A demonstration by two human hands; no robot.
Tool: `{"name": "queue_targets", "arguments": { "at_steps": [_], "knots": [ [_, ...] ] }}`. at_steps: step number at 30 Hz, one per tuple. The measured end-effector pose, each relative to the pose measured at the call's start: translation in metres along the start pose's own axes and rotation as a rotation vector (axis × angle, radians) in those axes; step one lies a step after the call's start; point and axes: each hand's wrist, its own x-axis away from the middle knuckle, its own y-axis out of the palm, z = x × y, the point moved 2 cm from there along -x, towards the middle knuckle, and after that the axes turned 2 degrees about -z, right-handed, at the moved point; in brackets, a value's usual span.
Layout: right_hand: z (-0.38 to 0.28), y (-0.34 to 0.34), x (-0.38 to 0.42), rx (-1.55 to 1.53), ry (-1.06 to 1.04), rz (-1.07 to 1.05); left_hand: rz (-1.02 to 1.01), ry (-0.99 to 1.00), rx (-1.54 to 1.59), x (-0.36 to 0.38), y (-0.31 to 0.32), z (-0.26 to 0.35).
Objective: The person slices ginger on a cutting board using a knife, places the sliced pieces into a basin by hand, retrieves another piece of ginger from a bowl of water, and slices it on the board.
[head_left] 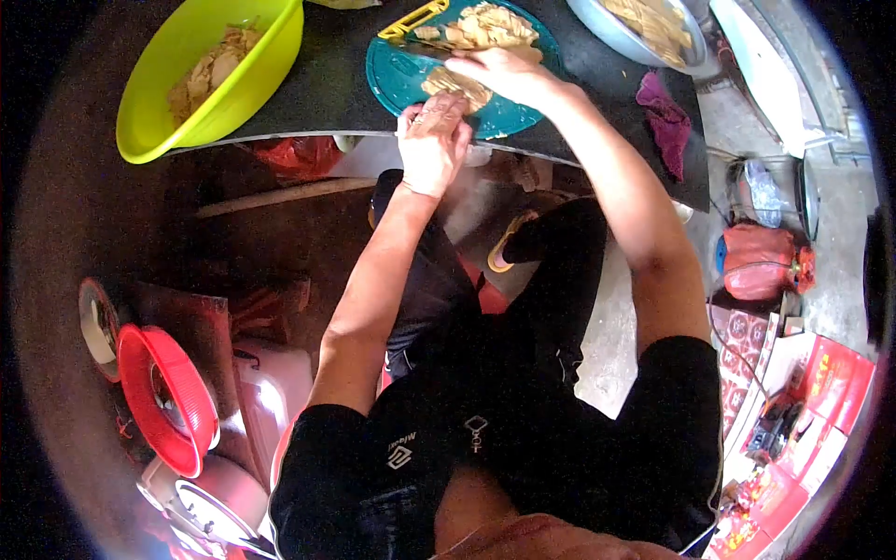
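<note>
My left hand (434, 135) is closed, its curled fingertips holding down a pile of pale tan food slices (457, 87) near the front of a round teal cutting board (383, 79). Just beyond, my right hand (504, 73) is closed on a knife (425, 49), whose dark blade points left across the board. The knife's handle is hidden in the hand. Behind the blade lies a larger heap of cut slices (495, 26). The board's yellow handle (413, 17) sticks up at its far left.
On the dark table (327, 84), a lime-green basin (140, 107) with cut pieces stands left, a pale blue bowl (597, 28) with more slices at right. A purple cloth (665, 121) lies by the right edge. Red baskets (163, 401) are lower left, boxes (831, 383) lower right.
</note>
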Motion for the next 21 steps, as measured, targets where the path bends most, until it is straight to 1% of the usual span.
{"name": "queue_targets", "arguments": {
  "at_steps": [1, 2, 4, 7, 8, 9, 10, 11, 13, 14, 16, 21],
  "knots": [
    [-0.010, -0.027, 0.002, 0.116, 0.302, -0.200, 0.015, 0.007, 0.009, -0.001, -0.001, 0.001],
    [-0.013, -0.036, 0.009, -0.073, 0.455, -0.164, 0.037, 0.004, 0.009, -0.001, -0.003, 0.003],
    [-0.007, -0.057, 0.021, -0.350, 0.473, -0.138, 0.055, -0.027, 0.010, 0.001, -0.005, 0.003],
    [-0.023, -0.060, 0.044, -0.397, 0.451, 0.072, 0.102, -0.037, 0.060, 0.002, 0.001, -0.001],
    [-0.012, -0.052, 0.047, -0.243, 0.496, -0.032, 0.107, -0.029, 0.055, 0.003, 0.001, -0.003],
    [-0.016, -0.044, 0.057, -0.050, 0.145, -0.004, 0.110, -0.019, 0.054, 0.003, 0.001, -0.003],
    [-0.030, -0.040, 0.074, 0.087, 0.018, -0.048, 0.113, -0.010, 0.056, 0.004, 0.003, -0.003],
    [-0.043, -0.036, 0.091, 0.220, -0.115, -0.073, 0.060, -0.015, 0.033, 0.007, 0.004, -0.004],
    [-0.066, -0.034, 0.115, 0.264, 0.194, -0.232, -0.049, -0.023, -0.016, 0.015, 0.003, -0.008],
    [-0.070, -0.032, 0.124, 0.313, 0.161, -0.181, -0.031, -0.025, 0.010, 0.014, 0.003, -0.008],
    [-0.065, -0.033, 0.130, 0.303, 0.257, -0.209, 0.001, -0.033, 0.064, 0.012, 0.003, -0.008],
    [-0.061, -0.033, 0.117, 0.227, 0.256, -0.257, -0.028, -0.074, -0.003, 0.014, 0.005, -0.009]
  ]
}}
